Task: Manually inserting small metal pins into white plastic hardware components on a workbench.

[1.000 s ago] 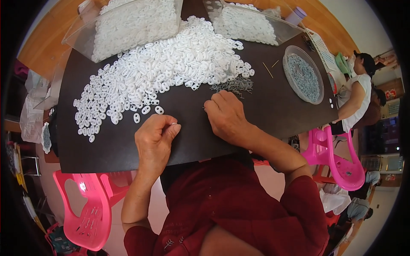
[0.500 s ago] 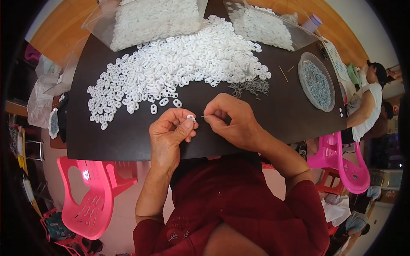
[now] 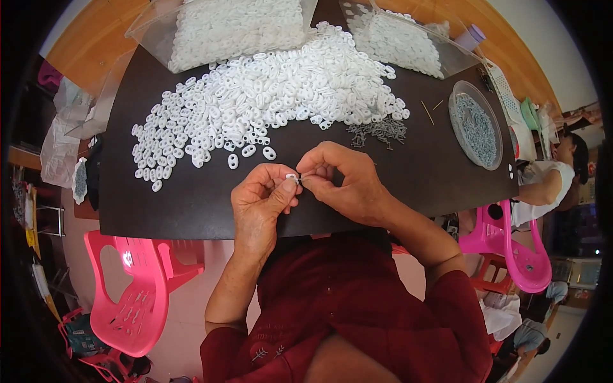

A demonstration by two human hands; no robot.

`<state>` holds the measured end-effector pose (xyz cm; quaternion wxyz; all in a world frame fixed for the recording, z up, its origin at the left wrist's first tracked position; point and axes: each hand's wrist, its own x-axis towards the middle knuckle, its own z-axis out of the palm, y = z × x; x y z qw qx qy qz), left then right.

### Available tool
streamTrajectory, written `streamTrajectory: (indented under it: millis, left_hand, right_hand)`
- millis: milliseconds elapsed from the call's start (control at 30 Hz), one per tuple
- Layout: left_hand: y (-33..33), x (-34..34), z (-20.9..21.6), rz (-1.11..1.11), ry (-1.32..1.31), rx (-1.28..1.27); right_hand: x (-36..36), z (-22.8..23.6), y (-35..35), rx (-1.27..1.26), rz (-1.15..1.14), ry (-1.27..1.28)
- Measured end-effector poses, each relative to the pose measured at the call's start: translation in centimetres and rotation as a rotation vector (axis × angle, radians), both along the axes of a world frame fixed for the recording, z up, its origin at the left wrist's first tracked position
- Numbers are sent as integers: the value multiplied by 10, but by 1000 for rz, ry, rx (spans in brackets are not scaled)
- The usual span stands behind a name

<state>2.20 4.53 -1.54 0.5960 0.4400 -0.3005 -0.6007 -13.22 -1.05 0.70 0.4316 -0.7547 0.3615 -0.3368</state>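
Pinched between the thumb and fingers of my left hand point(image 3: 258, 199) is a small white oval plastic piece point(image 3: 291, 176), partly hidden by the fingertips. My right hand point(image 3: 350, 182) has thumb and forefinger closed on a thin grey screw point(image 3: 301, 180), whose end meets the white piece. Both hands hover over the near edge of the dark table point(image 3: 172, 214). Beyond them spreads a large heap of white two-holed oval pieces point(image 3: 255, 96), a few lying loose at its near side. A small pile of grey screws point(image 3: 378, 132) lies just past my right hand.
Clear bins of white pieces point(image 3: 239, 32) point(image 3: 402, 45) stand at the back. A round clear dish point(image 3: 454, 124) of screws sits at the right, near two thin brass-coloured rods point(image 3: 428, 113). Pink chairs point(image 3: 131, 300) point(image 3: 530, 262) flank the table; another person point(image 3: 543, 182) is at the right.
My right hand has moved left, closing the gap between the screw and the white piece. My left hand has shifted slightly right. The person at the right has turned and lowered their head.
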Motion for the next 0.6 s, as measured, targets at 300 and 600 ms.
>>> streamTrajectory:
  millis: [300,600]
  left_hand:
    - [2,-2,-3,29,-126,-30]
    - [4,-11,-10,140,-190,-84]
  right_hand:
    - [4,2,-1,106,-7,23]
    - [9,-1,1,240,-32,-82]
